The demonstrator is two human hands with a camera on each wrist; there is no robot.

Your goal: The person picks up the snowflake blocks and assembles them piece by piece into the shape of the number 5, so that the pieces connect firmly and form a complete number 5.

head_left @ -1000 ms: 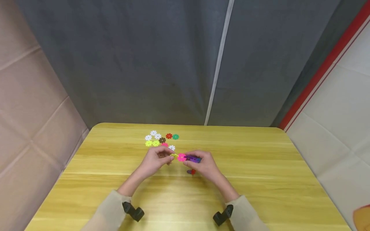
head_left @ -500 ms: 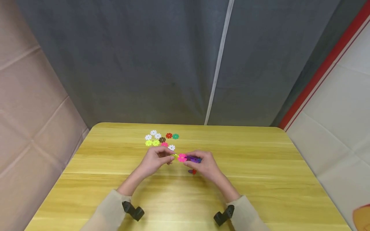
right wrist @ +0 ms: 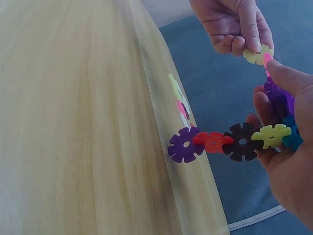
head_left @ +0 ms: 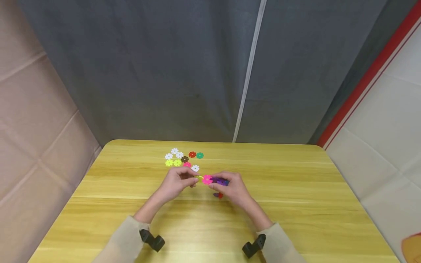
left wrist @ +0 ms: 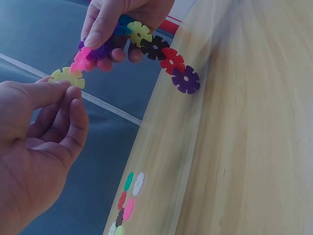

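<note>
Both hands (head_left: 177,182) (head_left: 231,188) on chain (right wrist: 234,141)

Loose discs (head_left: 182,159) on the table (head_left: 296,204) behind both hands, left of centre.

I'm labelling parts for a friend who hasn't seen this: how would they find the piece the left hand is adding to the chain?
Above the middle of the yellow wooden table, two hands meet. The left hand pinches a pale yellow snowflake disc against the pink disc ending the chain held by the right hand. It alone is not yet linked.
</note>
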